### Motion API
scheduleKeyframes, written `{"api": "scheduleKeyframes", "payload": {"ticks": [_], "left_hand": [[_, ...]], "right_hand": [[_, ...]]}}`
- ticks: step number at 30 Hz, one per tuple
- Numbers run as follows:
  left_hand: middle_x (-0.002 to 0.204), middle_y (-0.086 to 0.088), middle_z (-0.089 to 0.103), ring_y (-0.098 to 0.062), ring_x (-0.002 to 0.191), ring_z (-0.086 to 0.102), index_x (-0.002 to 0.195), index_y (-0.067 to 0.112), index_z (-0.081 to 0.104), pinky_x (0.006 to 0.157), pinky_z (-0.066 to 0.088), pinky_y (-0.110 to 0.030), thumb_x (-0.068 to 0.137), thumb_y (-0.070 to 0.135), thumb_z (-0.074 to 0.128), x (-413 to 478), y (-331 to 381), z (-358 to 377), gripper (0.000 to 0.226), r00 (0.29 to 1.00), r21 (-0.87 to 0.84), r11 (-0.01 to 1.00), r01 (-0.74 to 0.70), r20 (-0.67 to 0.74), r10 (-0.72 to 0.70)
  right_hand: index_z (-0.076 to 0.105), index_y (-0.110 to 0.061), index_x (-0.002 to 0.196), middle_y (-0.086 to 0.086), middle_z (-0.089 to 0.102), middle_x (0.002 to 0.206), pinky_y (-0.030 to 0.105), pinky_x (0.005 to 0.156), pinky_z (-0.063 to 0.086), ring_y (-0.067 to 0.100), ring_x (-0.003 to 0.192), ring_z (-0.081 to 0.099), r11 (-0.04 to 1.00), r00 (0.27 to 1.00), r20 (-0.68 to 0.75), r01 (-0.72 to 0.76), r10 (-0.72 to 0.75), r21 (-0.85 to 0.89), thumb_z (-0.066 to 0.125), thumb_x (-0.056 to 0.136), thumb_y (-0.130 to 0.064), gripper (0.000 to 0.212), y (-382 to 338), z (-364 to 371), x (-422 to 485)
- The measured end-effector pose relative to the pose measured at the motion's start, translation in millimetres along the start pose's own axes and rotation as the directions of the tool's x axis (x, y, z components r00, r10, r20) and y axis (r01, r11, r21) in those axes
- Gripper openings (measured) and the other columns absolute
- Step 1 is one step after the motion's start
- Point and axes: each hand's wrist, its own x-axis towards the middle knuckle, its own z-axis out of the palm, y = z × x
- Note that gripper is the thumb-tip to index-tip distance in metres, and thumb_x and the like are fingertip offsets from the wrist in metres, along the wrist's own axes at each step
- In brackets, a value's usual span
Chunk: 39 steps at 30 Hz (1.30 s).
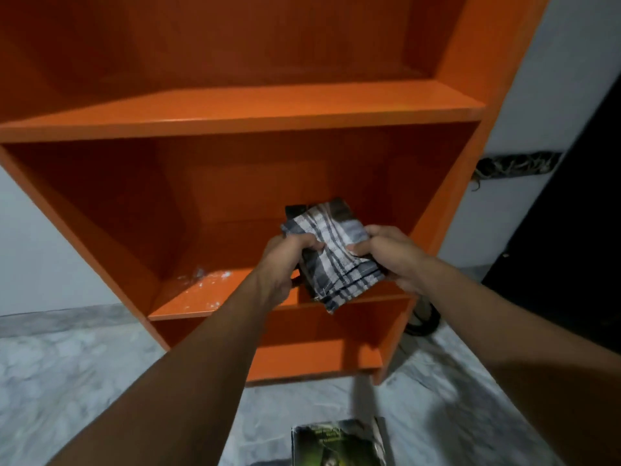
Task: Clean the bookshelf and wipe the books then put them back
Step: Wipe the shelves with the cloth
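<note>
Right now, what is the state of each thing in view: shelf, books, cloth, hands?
bookshelf: no books on visible shelves, white specks on the middle one.
dark book: held up, partly covered by cloth.
checked cloth: folded, lying over the dark book.
green book: flat on the floor.
left hand: grips the dark book.
right hand: grips the checked cloth.

A book (339,442) lies on the floor (84,364) before the bookshelf (235,112).

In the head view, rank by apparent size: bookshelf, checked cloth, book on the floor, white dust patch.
Largest: bookshelf.
Next: cloth and floor book, unsure, since the frame crops the book.
Smallest: dust patch.
</note>
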Motion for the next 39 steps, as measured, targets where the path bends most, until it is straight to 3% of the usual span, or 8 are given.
{"api": "scheduleKeyframes", "payload": {"ticks": [12, 15, 20, 24, 28, 33, 36, 39], "left_hand": [[0.084, -0.001, 0.072, -0.019, 0.081, 0.068, 0.085, 0.013, 0.070, 0.062, 0.051, -0.029, 0.079, 0.000, 0.077, 17, -33, 4, 0.016, 0.944, 0.306, 0.896, -0.322, 0.025, 0.330], [0.099, -0.011, 0.072, -0.030, 0.095, 0.068, 0.098, 0.006, 0.071, 0.065, 0.051, -0.033, 0.081, 0.000, 0.074, 19, -20, 13, 0.018, 0.946, 0.336, 0.885, -0.323, 0.079, 0.315], [0.101, -0.012, 0.070, -0.031, 0.095, 0.064, 0.103, 0.007, 0.068, 0.075, 0.050, -0.041, 0.086, 0.007, 0.071, 45, -23, 20, 0.018, 0.908, 0.415, 0.825, -0.383, 0.006, 0.418], [0.096, -0.007, 0.068, -0.025, 0.080, 0.062, 0.120, 0.016, 0.062, 0.062, 0.042, -0.029, 0.092, 0.022, 0.063, 64, -43, 17, 0.029, 0.915, 0.682, 0.665, -0.305, 0.016, 0.403], [0.126, -0.015, 0.058, -0.035, 0.113, 0.056, 0.125, 0.008, 0.057, 0.086, 0.048, -0.036, 0.099, 0.024, 0.050, 82, -78, 16, 0.031, 0.923, 0.889, 0.391, -0.237, 0.081, 0.376], [0.127, -0.011, 0.047, -0.034, 0.115, 0.047, 0.120, 0.010, 0.055, 0.096, 0.039, -0.043, 0.098, 0.019, 0.041, 95, -108, 19, 0.028, 0.853, 0.933, 0.262, -0.246, 0.080, 0.516], [0.131, -0.011, 0.044, -0.034, 0.119, 0.044, 0.127, 0.012, 0.052, 0.100, 0.041, -0.043, 0.092, 0.016, 0.047, 94, -102, 19, 0.036, 0.864, 0.937, 0.266, -0.226, 0.067, 0.499], [0.132, -0.010, 0.044, -0.033, 0.119, 0.045, 0.128, 0.012, 0.054, 0.101, 0.041, -0.044, 0.090, 0.014, 0.047, 92, -103, 18, 0.039, 0.854, 0.931, 0.274, -0.241, 0.069, 0.516]], "right_hand": [[0.058, -0.011, 0.109, 0.002, 0.067, 0.083, 0.022, 0.051, 0.050, 0.008, 0.065, 0.064, 0.876, 0.921, 0.045, 0.382, -0.387, -0.296, 0.073, 0.084, -0.008, 0.029, 24, -3, -3], [0.066, -0.005, 0.095, -0.002, 0.062, 0.067, 0.019, 0.049, 0.043, 0.006, 0.053, 0.058, 0.839, 0.916, 0.116, 0.399, -0.384, -0.371, 0.079, 0.079, -0.014, 0.022, 16, -5, -3], [0.047, -0.011, 0.059, 0.003, 0.048, 0.055, 0.030, 0.049, 0.036, 0.020, 0.050, 0.048, 0.683, 0.857, -0.109, 0.319, -0.504, -0.658, 0.064, 0.080, -0.007, 0.028, 17, 0, 23], [0.046, -0.011, 0.067, 0.004, 0.055, 0.071, 0.032, 0.059, 0.041, 0.028, 0.065, 0.054, 0.453, 0.791, -0.093, 0.246, -0.604, -0.857, 0.055, 0.080, -0.006, 0.017, 20, 2, 36], [0.055, -0.008, 0.099, 0.016, 0.063, 0.099, 0.034, 0.068, 0.044, 0.036, 0.093, 0.061, 0.291, 0.813, -0.075, 0.119, -0.578, -0.949, 0.052, 0.091, -0.007, 0.009, 22, 4, 54], [0.058, -0.007, 0.119, 0.016, 0.058, 0.127, 0.031, 0.083, 0.042, 0.033, 0.114, 0.055, 0.329, 0.971, -0.057, 0.023, -0.233, -0.944, 0.044, 0.097, -0.019, 0.029, 59, 1, 97], [0.047, -0.013, 0.136, 0.015, 0.051, 0.137, 0.034, 0.095, 0.041, 0.034, 0.123, 0.050, 0.419, 0.961, -0.095, 0.023, -0.258, -0.908, 0.044, 0.096, -0.019, 0.041, 63, 4, 104], [0.057, -0.014, 0.104, 0.012, 0.064, 0.111, 0.032, 0.072, 0.043, 0.033, 0.098, 0.060, 0.412, 0.910, -0.077, 0.108, -0.408, -0.905, 0.051, 0.088, -0.009, 0.018, 73, 2, 96]]}}
